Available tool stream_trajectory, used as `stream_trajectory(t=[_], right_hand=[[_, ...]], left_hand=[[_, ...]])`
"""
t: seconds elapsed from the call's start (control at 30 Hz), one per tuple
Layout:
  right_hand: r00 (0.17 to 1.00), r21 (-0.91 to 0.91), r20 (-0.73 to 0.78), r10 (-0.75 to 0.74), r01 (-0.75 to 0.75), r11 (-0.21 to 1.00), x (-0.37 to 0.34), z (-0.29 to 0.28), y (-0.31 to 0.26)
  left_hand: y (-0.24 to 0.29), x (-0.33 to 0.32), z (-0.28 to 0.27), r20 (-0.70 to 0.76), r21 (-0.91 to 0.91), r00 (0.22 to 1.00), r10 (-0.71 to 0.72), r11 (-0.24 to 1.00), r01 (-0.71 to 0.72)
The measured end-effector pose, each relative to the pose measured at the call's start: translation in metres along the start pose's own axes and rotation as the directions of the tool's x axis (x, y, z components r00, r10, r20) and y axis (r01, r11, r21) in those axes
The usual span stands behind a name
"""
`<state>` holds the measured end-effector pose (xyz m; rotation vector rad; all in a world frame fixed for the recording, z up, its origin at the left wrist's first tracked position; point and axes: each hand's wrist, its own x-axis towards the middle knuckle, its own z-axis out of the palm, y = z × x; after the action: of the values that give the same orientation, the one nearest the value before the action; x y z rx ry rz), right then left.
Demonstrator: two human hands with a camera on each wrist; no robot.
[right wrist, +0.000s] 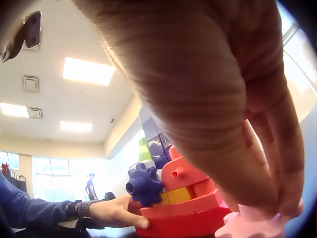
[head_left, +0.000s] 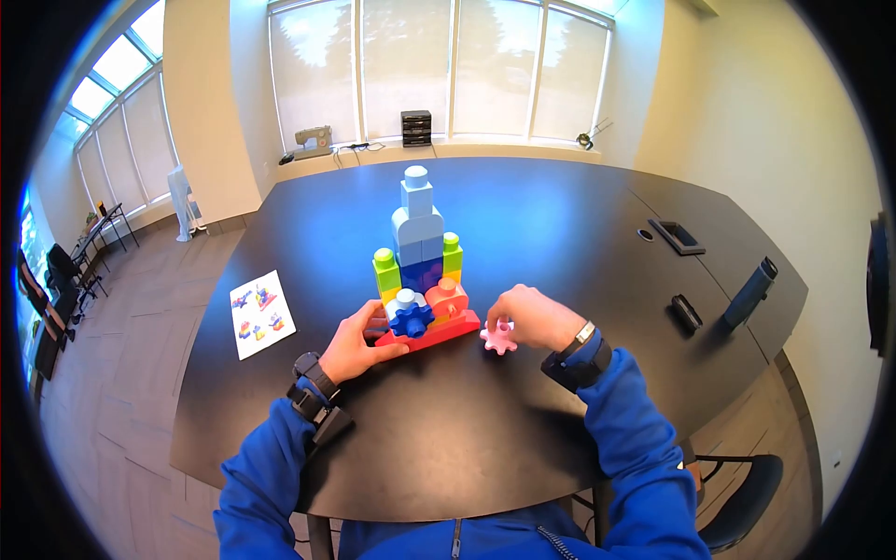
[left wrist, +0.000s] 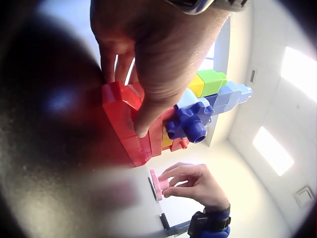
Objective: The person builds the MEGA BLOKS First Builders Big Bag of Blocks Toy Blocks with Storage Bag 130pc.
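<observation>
A tower of toy building blocks (head_left: 417, 238) in light blue, dark blue, green and yellow rises from a long red base (head_left: 434, 334). My left hand (head_left: 353, 343) holds the base's left end, thumb along its front and fingers behind. A dark blue gear (left wrist: 190, 122) is mounted on the front of the build, beside an orange-red block (right wrist: 184, 173) with a small peg. Just right of the base, my right hand (head_left: 530, 317) pinches a pink gear (head_left: 499, 339) by its raised hub. The gear is low over the table, apart from the dark blue gear.
A printed picture sheet (head_left: 262, 315) lies on the black table (head_left: 420, 448) at the left. To the right are a dark bottle (head_left: 750, 293), a black case (head_left: 686, 315) and a black frame-like tray (head_left: 679, 237). A chair (head_left: 747, 499) stands by the near right edge.
</observation>
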<state>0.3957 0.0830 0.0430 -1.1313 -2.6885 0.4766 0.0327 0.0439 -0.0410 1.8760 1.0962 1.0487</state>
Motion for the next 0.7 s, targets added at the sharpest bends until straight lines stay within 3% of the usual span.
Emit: stream_trajectory(t=[0.1,0.17,0.27,0.37,0.43,0.5,0.6,0.67,0.7], right_hand=[[0.996,0.012,0.075,0.043,-0.044,0.999,0.011,0.026,0.02],[0.999,-0.03,0.03,-0.032,0.032,0.999,0.005,0.018,0.012],[0.998,0.022,-0.04,0.049,-0.048,0.999,0.0,0.004,0.004],[0.99,-0.101,-0.09,0.109,-0.118,0.988,0.001,0.004,0.005],[0.991,-0.133,0.058,0.12,-0.111,0.985,0.009,0.015,0.008],[0.987,-0.148,0.062,0.146,-0.136,0.98,0.009,0.016,0.005],[0.999,-0.042,0.023,0.034,-0.033,0.999,0.001,-0.002,-0.011],[0.988,0.092,-0.14,-0.061,0.074,0.993,-0.006,-0.017,-0.034],[0.989,0.093,-0.137,-0.062,0.075,0.993,-0.007,-0.02,-0.041]], left_hand=[[0.001,0.0,0.0,0.0,0.025,1.0,-0.004,1.0,0.004],[0.0,-0.001,-0.001,-0.002,0.039,1.0,-0.008,0.999,0.008],[-0.001,0.0,0.0,0.0,0.025,1.0,-0.009,1.0,0.009],[0.001,-0.001,0.0,0.003,0.011,1.0,-0.001,1.0,0.001],[0.001,0.0,0.001,0.004,0.015,1.0,0.001,1.0,-0.001],[0.0,0.0,0.001,-0.005,0.022,1.0,-0.007,1.0,0.007],[-0.002,0.0,0.0,0.0,0.004,1.0,0.003,1.0,-0.003],[0.001,-0.001,0.001,-0.006,0.024,1.0,0.001,1.0,-0.001],[0.002,-0.001,0.0,-0.007,0.049,1.0,0.001,0.999,-0.001]])
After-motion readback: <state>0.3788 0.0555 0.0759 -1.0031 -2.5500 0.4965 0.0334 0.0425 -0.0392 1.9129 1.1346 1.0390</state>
